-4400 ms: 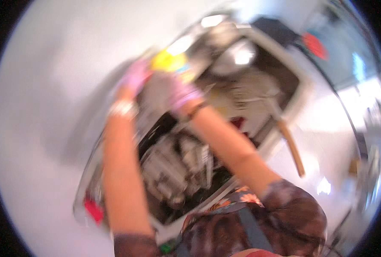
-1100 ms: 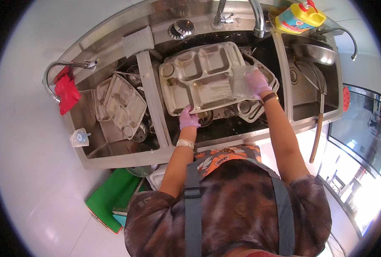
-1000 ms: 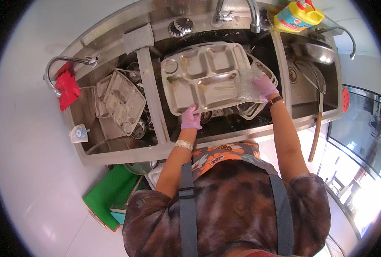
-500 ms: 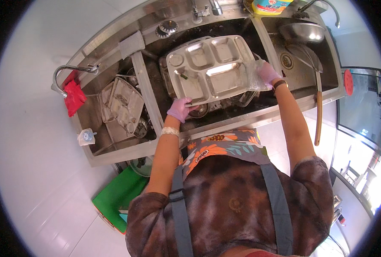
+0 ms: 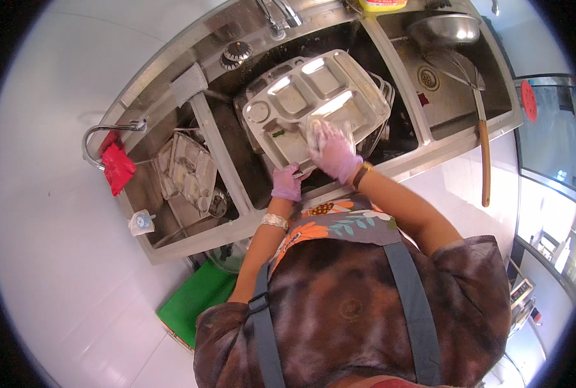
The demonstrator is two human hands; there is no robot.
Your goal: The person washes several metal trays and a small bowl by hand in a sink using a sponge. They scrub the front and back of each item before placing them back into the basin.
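A steel compartment tray (image 5: pixel 359 116) is tilted over the middle sink basin, with a bit of green food (image 5: pixel 279 134) in one compartment. My left hand (image 5: pixel 287 182), in a pink glove, grips its near left edge. My right hand (image 5: pixel 337 155), gloved alike, is closed on a pale scrubbing cloth (image 5: pixel 316 134) pressed against the tray's near middle. The palm hides part of the cloth. More steel trays (image 5: pixel 254 134) lie beneath the held one in the same basin.
Left basin: stacked dirty trays (image 5: pixel 185 169). Right basin: a steel bowl (image 5: pixel 444 29) and a wooden-handled strainer (image 5: pixel 483 155) reaching over the front edge. A folded grey cloth (image 5: pixel 189 85) hangs on the left divider. Taps (image 5: pixel 279 15) stand at the back; a green bin (image 5: pixel 197 302) is below left.
My right hand has moved left from the tray's right edge onto its near middle, taking the cloth along. My left hand still grips the near left edge. The view has shifted slightly.
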